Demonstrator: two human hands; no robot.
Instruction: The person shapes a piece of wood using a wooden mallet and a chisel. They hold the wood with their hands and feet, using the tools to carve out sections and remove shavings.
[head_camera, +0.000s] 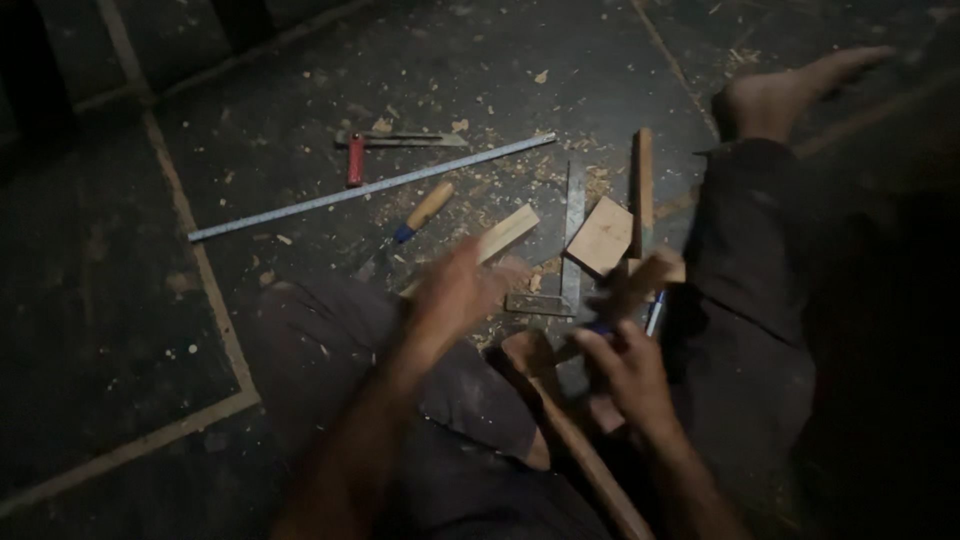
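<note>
Left hand blurred above lap, grip indeterminate; right hand closed around pen, near wooden mallet; wood blocks, steel square within reach on floor.

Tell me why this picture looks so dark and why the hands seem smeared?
Head view: light is dim and falls mostly mid-floor, on the long ruler and the wood offcuts; the corners and right side sink into black. Head view: the left hand is streaked with motion blur, the right hand less so, while the wooden-handled chisel lies fairly sharp. No glare.
</note>
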